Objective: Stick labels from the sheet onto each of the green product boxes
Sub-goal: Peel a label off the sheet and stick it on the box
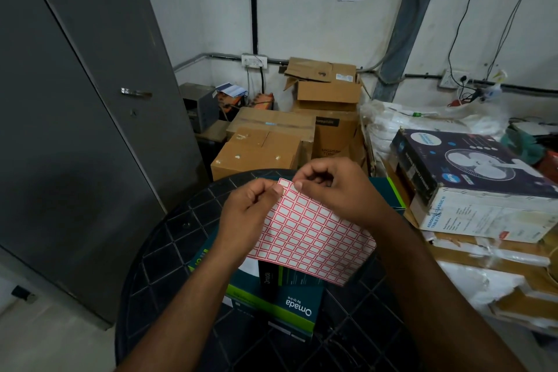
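Note:
A sheet of white labels with red borders [314, 235] hangs in the air above a round black table [169, 238]. My left hand [247, 214] pinches the sheet near its top left corner. My right hand [335, 187] pinches at the sheet's top corner with thumb and forefinger. Green product boxes lie on the table under the sheet: one with white "Omada" lettering [290, 305] at the front, a dark one [271, 278] on top of it, another [389, 193] behind my right hand. The sheet hides most of them.
Brown cartons [262, 148] are stacked on the floor behind the table. A boxed table fan [471, 172] lies on a cluttered bench at the right. A grey metal cabinet [75, 100] stands at the left.

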